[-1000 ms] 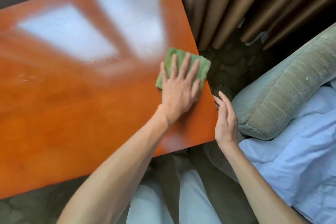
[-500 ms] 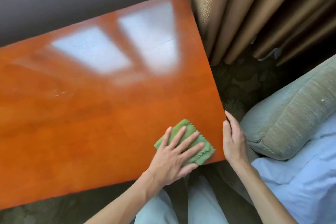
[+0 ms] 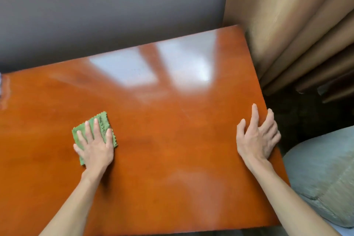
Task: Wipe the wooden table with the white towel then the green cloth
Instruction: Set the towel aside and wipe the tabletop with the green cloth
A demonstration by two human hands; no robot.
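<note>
Left hand (image 3: 95, 148) flat on green cloth (image 3: 102, 123)

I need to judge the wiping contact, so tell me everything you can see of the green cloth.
The green cloth is a small, nubby, microfibre-looking square with zigzag-cut edges, apparently folded. It lies flat on the wooden table, left of the table's middle. The left hand presses on it palm down with fingers spread, covering most of it; the far corner and the side edges show. The right hand is well apart, at the table's right edge.

No readable text, labels, brands or numbers anywhere: none on desk (image 3: 172, 140), cloth (image 3: 103, 120), curtain (image 3: 287, 34).
</note>
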